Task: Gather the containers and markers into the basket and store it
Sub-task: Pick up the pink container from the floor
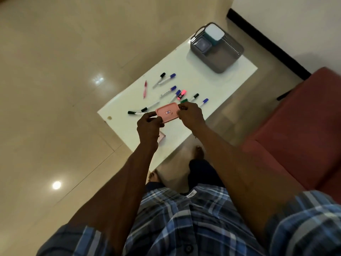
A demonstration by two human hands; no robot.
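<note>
Both my hands hold a flat pink lid [167,113] above the near part of the white table [212,84]. My left hand [148,124] grips its left end and my right hand [190,114] grips its right end. A small pink container [162,136] peeks out on the table below my left hand, mostly hidden. Several markers [167,78] with blue, black and green caps lie scattered on the table, with a pink pen [145,89] and a pink highlighter [181,94]. The grey perforated basket [230,54] stands at the far end, holding a teal container with white lid [214,33] and a grey container [202,45].
A red sofa [299,126] runs along the right of the table. Glossy beige floor tiles [55,89] surround the table on the left. A white wall with a black skirting [267,41] lies behind the basket. My bare feet [198,152] stand at the table's near edge.
</note>
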